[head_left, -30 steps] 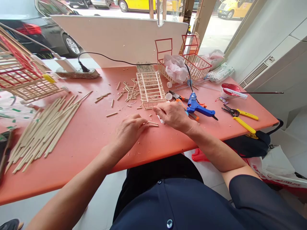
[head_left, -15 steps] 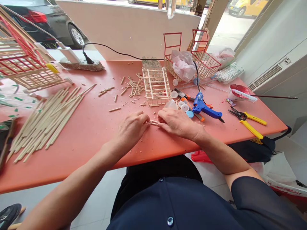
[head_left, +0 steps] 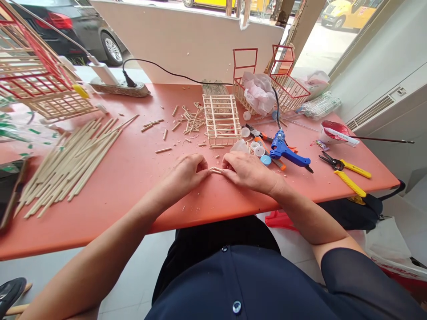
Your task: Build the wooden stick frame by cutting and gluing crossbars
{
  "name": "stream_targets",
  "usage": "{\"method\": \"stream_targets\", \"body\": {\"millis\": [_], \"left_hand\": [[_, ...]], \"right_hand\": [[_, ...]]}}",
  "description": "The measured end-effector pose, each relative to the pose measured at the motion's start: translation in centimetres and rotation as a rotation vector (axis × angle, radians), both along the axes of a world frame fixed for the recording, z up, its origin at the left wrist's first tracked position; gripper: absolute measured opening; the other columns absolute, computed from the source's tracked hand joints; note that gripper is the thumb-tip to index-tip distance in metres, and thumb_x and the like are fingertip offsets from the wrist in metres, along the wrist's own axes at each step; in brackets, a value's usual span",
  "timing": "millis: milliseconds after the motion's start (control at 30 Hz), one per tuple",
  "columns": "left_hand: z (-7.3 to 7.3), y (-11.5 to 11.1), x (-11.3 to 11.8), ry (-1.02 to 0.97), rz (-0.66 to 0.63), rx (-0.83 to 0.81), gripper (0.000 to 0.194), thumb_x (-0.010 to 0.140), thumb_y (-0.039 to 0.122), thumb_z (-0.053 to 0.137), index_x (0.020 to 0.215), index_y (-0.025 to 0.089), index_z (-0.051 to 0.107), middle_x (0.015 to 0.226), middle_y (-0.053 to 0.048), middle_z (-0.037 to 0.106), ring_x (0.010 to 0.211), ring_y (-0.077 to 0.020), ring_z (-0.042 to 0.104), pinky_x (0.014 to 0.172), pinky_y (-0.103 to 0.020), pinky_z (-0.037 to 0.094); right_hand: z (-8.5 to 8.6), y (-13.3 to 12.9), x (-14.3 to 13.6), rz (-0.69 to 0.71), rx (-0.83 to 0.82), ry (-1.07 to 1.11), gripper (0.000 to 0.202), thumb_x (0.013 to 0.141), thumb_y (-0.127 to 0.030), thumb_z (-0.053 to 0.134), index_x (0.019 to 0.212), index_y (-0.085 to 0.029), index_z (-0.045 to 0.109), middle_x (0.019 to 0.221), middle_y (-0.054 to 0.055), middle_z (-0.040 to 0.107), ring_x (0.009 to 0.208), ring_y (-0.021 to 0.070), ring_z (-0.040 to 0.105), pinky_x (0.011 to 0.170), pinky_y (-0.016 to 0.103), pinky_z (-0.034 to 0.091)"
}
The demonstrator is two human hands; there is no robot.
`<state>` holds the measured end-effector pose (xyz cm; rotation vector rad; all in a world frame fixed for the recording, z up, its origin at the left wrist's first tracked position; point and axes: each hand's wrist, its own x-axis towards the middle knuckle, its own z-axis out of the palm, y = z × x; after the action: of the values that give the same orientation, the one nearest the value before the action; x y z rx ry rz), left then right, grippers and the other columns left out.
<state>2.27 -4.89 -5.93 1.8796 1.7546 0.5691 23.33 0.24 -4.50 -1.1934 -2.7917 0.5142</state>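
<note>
Near the table's front edge, my left hand (head_left: 190, 171) and my right hand (head_left: 248, 169) face each other, each closed in a pinch. Between their fingertips are two short wooden sticks (head_left: 216, 170), side by side and slightly angled; their ends are hidden by the fingers. Just beyond the hands stands a small frame of glued wooden sticks (head_left: 221, 118). Cut stick pieces (head_left: 192, 119) lie scattered to its left. Right of my right hand are several bottle caps (head_left: 259, 151) and a blue hot glue gun (head_left: 288, 153).
Long wooden sticks (head_left: 71, 164) lie in a pile at left, beside a large stick basket (head_left: 40, 84). Yellow-handled pliers (head_left: 345, 171) and a paint-stained cup (head_left: 333, 131) are at right. Red-trimmed baskets (head_left: 289, 86) stand at the back. A black cord (head_left: 167, 73) runs from a power strip (head_left: 123, 89).
The two short sticks have gone from nearly straight to a slight peak in my fingers. Both hands stay in about the same place; the whole view has shifted slightly.
</note>
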Motion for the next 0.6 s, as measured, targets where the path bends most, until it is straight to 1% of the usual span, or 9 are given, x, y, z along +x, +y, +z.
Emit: {"method": "stream_targets", "body": {"millis": [133,267,400,533,600], "left_hand": [[0.2,0.1,0.0,-0.018,0.009,-0.03,0.02,0.086,0.039,0.067,0.076,0.022,0.065,0.073,-0.002,0.067,0.073,-0.0215,0.061,0.072,-0.034,0.045],[0.1,0.1,-0.1,-0.03,0.015,-0.046,0.018,0.087,0.036,0.067,0.077,0.022,0.065,0.069,-0.001,0.067,0.069,-0.021,0.062,0.07,-0.034,0.046],[0.2,0.0,-0.3,-0.03,-0.008,-0.023,0.019,0.087,0.037,0.067,0.076,0.021,0.066,0.071,-0.002,0.07,0.07,-0.0207,0.063,0.07,-0.034,0.046],[0.9,-0.1,-0.7,-0.031,-0.028,-0.013,0.019,0.088,0.037,0.065,0.079,0.022,0.069,0.075,-0.003,0.074,0.072,-0.021,0.065,0.069,-0.033,0.046],[1.1,-0.3,-0.9,-0.023,-0.033,-0.023,0.018,0.088,0.037,0.064,0.078,0.022,0.068,0.075,-0.002,0.073,0.071,-0.0208,0.065,0.068,-0.033,0.046]], "right_hand": [[-0.2,0.2,0.1,-0.005,0.007,-0.016,0.02,0.11,-0.034,0.063,0.105,-0.017,0.072,0.104,0.008,0.075,0.096,0.0213,0.063,0.078,0.032,0.035],[-0.2,0.2,0.2,0.015,0.037,-0.015,0.024,0.11,-0.039,0.064,0.103,-0.017,0.071,0.101,0.008,0.074,0.092,0.0207,0.062,0.076,0.032,0.034],[0.0,0.1,0.1,0.019,0.041,0.001,0.022,0.11,-0.035,0.063,0.102,-0.016,0.072,0.101,0.009,0.075,0.093,0.0215,0.063,0.079,0.032,0.036],[0.1,0.1,0.0,0.011,0.021,0.062,0.013,0.107,-0.025,0.064,0.101,-0.017,0.072,0.101,0.008,0.076,0.092,0.0203,0.063,0.081,0.032,0.038],[0.1,0.0,-0.1,0.018,0.013,0.077,0.013,0.106,-0.026,0.064,0.101,-0.017,0.071,0.101,0.008,0.076,0.091,0.0197,0.063,0.081,0.031,0.039]]}}
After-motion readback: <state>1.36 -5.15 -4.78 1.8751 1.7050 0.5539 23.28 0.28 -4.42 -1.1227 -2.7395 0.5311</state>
